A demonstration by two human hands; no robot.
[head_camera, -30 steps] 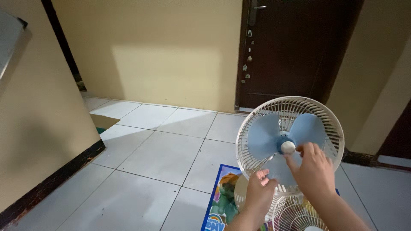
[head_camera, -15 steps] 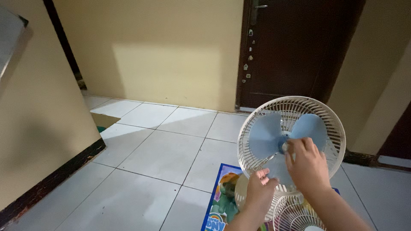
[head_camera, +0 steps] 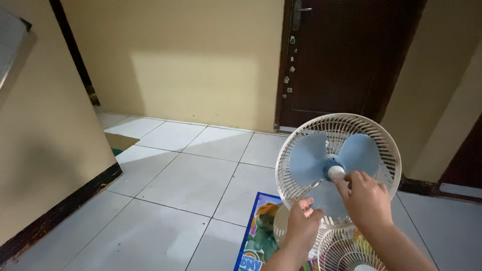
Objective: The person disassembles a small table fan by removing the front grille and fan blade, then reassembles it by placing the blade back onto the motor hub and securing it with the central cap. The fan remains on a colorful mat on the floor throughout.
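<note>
My right hand (head_camera: 369, 198) has its fingertips pinched on the white cap (head_camera: 335, 172) at the hub of the pale blue fan blades (head_camera: 331, 161), a touch higher than a moment ago. My left hand (head_camera: 301, 226) grips the lower rim of the rear fan guard (head_camera: 296, 145), steadying it. The open fan head stands upright in front of me, blades exposed; the shift suggests I am turning the cap. The loose front grille (head_camera: 346, 251) lies below, on a colourful cartoon mat (head_camera: 253, 238) on the white tiled floor (head_camera: 175, 185). A dark wooden door (head_camera: 341, 55) stands behind.
</note>
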